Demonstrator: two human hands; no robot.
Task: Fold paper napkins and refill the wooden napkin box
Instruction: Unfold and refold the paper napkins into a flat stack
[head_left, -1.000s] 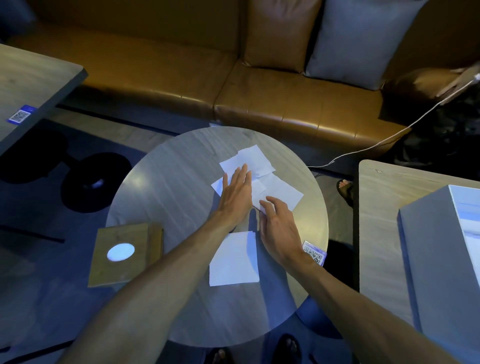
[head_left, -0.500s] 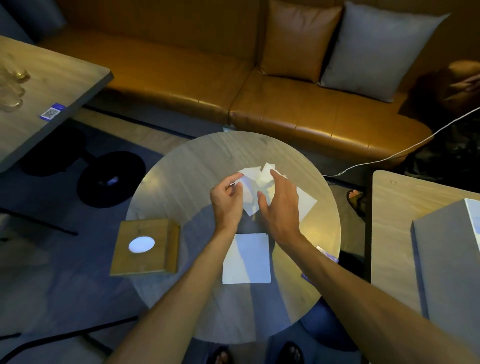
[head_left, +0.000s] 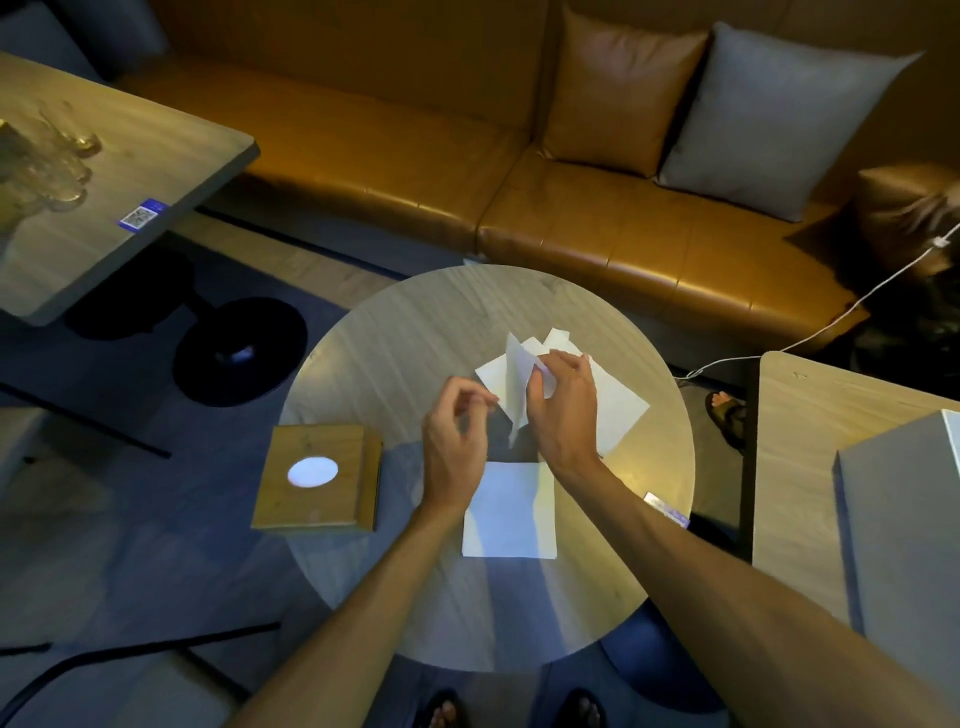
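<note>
On the rectangular table (head_left: 171, 156) at the upper left of the frame sits a blue-bordered QR-code sticker (head_left: 140, 214); its print is too small to read. Right of that, at the left rim of the round table (head_left: 395, 332), the wooden napkin box (head_left: 317, 478) lies lid up, pale white showing through its oval opening. The left hand (head_left: 454, 441) hovers at mid-frame with fingers curled and thumb and forefinger tips together against the left edge of the lifted napkin (head_left: 516, 387); I cannot tell whether paper is caught between them. That thin white sheet stands up off the table, its long axis running top to bottom of the frame, its lower tip pointing down at the folded napkin (head_left: 511, 512), a flat, nearly square white piece lying between the wrists. The right hand (head_left: 563, 410) pinches the lifted napkin's upper part with curled fingers. Under and right of it spread the loose napkins (head_left: 621, 410), overlapping, corners fanned toward the frame's top. A second QR-code sticker (head_left: 667, 512), unreadable, sits on the round table's right rim.
</note>
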